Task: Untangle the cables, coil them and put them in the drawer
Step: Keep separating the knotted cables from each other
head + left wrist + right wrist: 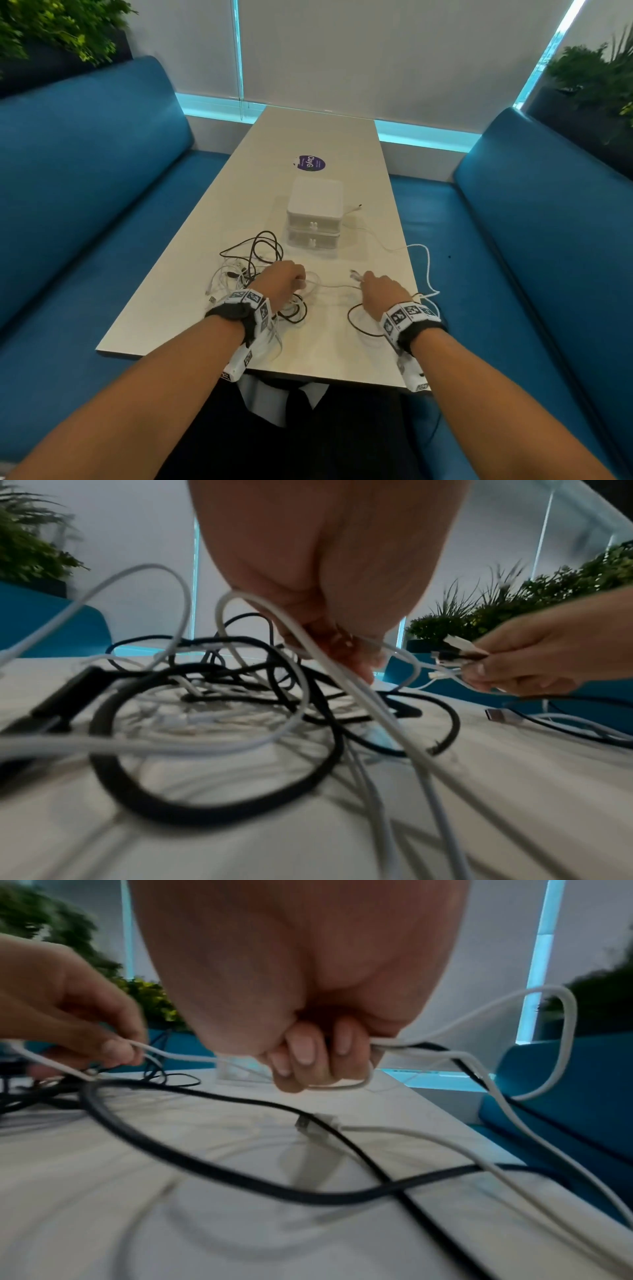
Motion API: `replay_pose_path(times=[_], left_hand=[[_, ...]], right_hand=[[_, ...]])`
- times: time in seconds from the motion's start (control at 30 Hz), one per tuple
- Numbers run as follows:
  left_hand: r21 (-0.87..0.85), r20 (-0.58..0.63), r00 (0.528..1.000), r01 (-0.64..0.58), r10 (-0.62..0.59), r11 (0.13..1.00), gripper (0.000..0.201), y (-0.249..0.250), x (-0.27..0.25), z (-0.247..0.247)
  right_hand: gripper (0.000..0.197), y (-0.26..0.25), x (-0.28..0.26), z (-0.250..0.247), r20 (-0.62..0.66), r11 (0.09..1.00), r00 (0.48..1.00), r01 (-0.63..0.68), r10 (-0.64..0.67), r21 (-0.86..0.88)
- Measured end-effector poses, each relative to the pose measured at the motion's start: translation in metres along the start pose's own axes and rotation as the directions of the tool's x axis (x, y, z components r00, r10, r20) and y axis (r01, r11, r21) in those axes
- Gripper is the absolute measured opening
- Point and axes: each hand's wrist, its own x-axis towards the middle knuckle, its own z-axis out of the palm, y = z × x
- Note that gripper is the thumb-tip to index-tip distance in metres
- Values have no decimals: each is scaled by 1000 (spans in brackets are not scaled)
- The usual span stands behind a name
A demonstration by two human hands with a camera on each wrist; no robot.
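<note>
- Cables, black and white, lie in a knot (pixel 255 270) on the near part of the table (pixel 164 318), under our left hand (pixel 281 279).
- Our left fingers (pixel 346 653) are curled and pinch white strands above the knot.
- Our right hand (pixel 383 286) is closed around several cable ends (pixel 455 653) (black and white together).
- We should pull one white cable (pixel 192 1057) slowly between the hands and loosen loops, not tighten them.
- Both drawers of the small white drawer unit (pixel 314 214) behind look closed; nothing is coiled yet.
</note>
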Motion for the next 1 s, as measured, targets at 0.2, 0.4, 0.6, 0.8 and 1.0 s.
replay_pose_path(times=[0.2,0.4,0.6,0.8,1.0], left_hand=[[-192,-15,998,59,-63,980,29,1,7,-7],[-176,50,982,190,-184,966,31,5,12,-5],[158,23,991,130,-135,979,27,38,8,13],[161,-23,953,301,-301,940,13,26,3,2],[185,-48,959,283,-279,941,14,52,5,3]], right_hand=[[20,11,2,-6,-104,993,992,-85,76,-82],[22,0,5,-7,-75,992,989,-123,125,32],[19,-35,7,-5,-172,950,983,-14,71,312],[33,-13,3,-7,-141,924,961,-179,237,337],[32,-28,3,-13,-185,810,970,-21,159,586]])
